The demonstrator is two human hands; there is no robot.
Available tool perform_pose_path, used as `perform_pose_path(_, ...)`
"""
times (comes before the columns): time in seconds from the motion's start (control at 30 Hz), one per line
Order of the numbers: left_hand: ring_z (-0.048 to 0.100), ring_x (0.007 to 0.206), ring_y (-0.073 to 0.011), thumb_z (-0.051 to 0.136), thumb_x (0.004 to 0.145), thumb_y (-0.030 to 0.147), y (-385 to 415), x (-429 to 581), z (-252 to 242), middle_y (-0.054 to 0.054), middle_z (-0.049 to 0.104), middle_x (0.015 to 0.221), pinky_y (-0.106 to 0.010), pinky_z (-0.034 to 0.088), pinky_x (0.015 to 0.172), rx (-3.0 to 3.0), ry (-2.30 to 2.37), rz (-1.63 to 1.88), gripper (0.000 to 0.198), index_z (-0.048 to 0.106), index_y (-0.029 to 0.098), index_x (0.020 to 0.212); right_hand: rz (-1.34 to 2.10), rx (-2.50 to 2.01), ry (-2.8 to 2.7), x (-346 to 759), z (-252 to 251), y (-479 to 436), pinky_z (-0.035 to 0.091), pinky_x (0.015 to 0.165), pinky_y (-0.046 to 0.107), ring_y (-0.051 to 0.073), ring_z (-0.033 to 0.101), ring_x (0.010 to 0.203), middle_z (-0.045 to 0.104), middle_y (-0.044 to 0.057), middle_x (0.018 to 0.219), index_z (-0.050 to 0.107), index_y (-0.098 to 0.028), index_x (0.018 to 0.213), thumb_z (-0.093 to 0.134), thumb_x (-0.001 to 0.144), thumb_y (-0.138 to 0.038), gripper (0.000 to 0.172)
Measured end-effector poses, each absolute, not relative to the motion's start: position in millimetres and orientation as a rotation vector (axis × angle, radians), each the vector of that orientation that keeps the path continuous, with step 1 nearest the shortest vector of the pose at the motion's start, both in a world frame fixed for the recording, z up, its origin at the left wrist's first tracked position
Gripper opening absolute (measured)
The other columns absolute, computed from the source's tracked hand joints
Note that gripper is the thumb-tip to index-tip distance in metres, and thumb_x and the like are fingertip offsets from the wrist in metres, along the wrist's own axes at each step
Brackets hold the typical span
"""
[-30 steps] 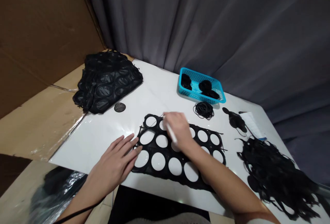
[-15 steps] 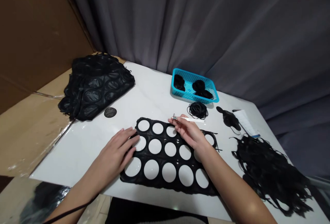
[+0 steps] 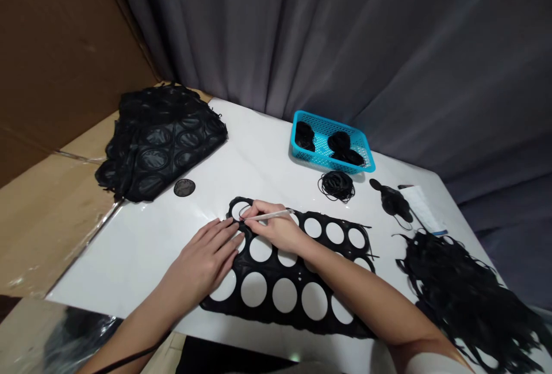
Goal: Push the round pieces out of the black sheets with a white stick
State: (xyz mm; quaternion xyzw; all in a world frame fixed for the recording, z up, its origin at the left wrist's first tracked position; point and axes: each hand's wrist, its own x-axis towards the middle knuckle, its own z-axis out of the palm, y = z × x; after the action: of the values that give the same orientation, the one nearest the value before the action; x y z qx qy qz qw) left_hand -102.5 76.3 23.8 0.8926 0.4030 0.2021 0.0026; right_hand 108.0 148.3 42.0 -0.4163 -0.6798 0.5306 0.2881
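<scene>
A black perforated sheet [image 3: 299,299] with rows of round holes lies flat on the white table [image 3: 129,270]. My left hand [image 3: 202,259] rests on its left end, fingers apart and holding nothing. My right hand [image 3: 276,227] sits just beside the left fingertips, pinching a slim white-handled tool [image 3: 271,215]. The tool's tip reaches the rim of the sheet's top-left hole, where a thin dark strand seems to curve. My right hand and wrist hide part of the sheet's upper holes.
A stack of black perforated sheets [image 3: 159,144] and a dark disc [image 3: 184,187] lie on the left. Behind are a blue basket [image 3: 332,164] of black coils and a black cord coil [image 3: 336,185]. A tangled black pile [image 3: 461,299] lies right, beyond a black piece [image 3: 392,201].
My right hand has moved left across the sheet, bringing the white tool from above the middle holes to the top-left hole. My left hand stays on the sheet, and the view has shifted slightly.
</scene>
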Motion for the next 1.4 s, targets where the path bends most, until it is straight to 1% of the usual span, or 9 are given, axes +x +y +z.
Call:
perform_pose_path(0.4,0.058,0.130,-0.0280,0.051,0.101,0.022,73.4,-103.0,17.0,-0.009,0.067,0.131,-0.049,0.044,0.112,2.721,1.264,0.646,0.030,0.066,0.020,0.127,1.207,-1.075,-1.990,105.8,33.6,149.5,0.053,0.086,0.032,0.017,0.070,0.092,0.074,0.002,0.093,0.063,-0.021,0.079,0.064,0.087,-0.016,0.010)
perform_pose_path(0.67,0.060,0.127,-0.0269,0.050,0.101,0.022,74.7,-103.1,14.1,-0.009,0.070,0.127,-0.048,0.044,0.112,2.703,1.253,0.684,0.031,0.067,0.021,0.126,0.576,-0.802,-2.603,107.0,31.4,141.7,0.050,0.091,0.039,0.025,0.059,0.100,0.070,0.012,0.106,0.062,-0.019,0.100,0.053,0.098,-0.017,0.009)
perform_pose_path(0.77,0.061,0.126,-0.0264,0.051,0.100,0.021,75.1,-103.5,14.4,-0.008,0.070,0.127,-0.047,0.044,0.110,2.707,1.259,0.687,0.030,0.067,0.022,0.125,0.432,-0.997,-2.409,123.9,42.9,168.0,0.050,0.091,0.040,0.026,0.060,0.099,0.069,0.011,0.104,0.062,-0.019,0.099,0.049,0.097,-0.016,0.014)
perform_pose_path(0.87,0.061,0.126,-0.0263,0.051,0.101,0.021,75.7,-103.9,17.5,-0.007,0.070,0.127,-0.046,0.044,0.109,2.729,1.262,0.676,0.028,0.067,0.021,0.123,0.352,-1.336,-1.914,153.1,57.4,200.0,0.050,0.091,0.041,0.025,0.063,0.097,0.071,0.009,0.103,0.062,-0.022,0.092,0.049,0.095,-0.021,0.013)
perform_pose_path(0.93,0.061,0.126,-0.0262,0.051,0.101,0.023,76.5,-104.4,20.0,-0.007,0.070,0.127,-0.046,0.044,0.109,2.724,1.260,0.680,0.027,0.067,0.021,0.122,0.508,-1.433,-1.649,171.9,63.4,209.4,0.053,0.085,0.038,0.023,0.065,0.090,0.073,0.007,0.100,0.060,-0.022,0.084,0.056,0.092,-0.027,0.010)
perform_pose_path(1.0,0.061,0.126,-0.0260,0.051,0.101,0.025,77.6,-105.3,21.9,-0.006,0.070,0.127,-0.046,0.044,0.109,2.698,1.258,0.696,0.026,0.068,0.023,0.122,0.835,-1.420,-1.408,185.9,64.3,205.6,0.055,0.076,0.034,0.021,0.067,0.085,0.074,0.005,0.095,0.055,-0.022,0.074,0.066,0.087,-0.031,0.018)
perform_pose_path(1.13,0.059,0.126,-0.0258,0.052,0.101,0.027,79.6,-108.3,22.7,-0.006,0.069,0.126,-0.046,0.045,0.107,2.650,1.260,0.723,0.025,0.068,0.023,0.121,1.473,-1.252,-0.926,200.4,55.7,177.7,0.058,0.067,0.027,0.023,0.072,0.097,0.075,0.006,0.093,0.051,-0.022,0.070,0.083,0.075,-0.032,0.034)
perform_pose_path(1.27,0.057,0.127,-0.0260,0.053,0.101,0.027,81.2,-106.1,22.6,-0.008,0.068,0.129,-0.045,0.046,0.108,2.649,1.236,0.755,0.026,0.066,0.021,0.123,1.697,-1.172,-0.654,202.8,49.0,158.7,0.061,0.076,0.027,0.024,0.073,0.105,0.076,0.009,0.096,0.054,-0.021,0.072,0.089,0.069,-0.028,0.036)
perform_pose_path(1.4,0.055,0.133,-0.0261,0.051,0.103,0.031,84.1,-95.8,22.9,-0.009,0.062,0.141,-0.046,0.045,0.112,2.709,1.151,0.704,0.035,0.061,0.020,0.134,1.757,-1.125,-0.711,188.3,46.8,153.1,0.058,0.092,0.030,0.021,0.073,0.104,0.076,0.008,0.098,0.053,-0.020,0.070,0.087,0.072,-0.031,0.035)
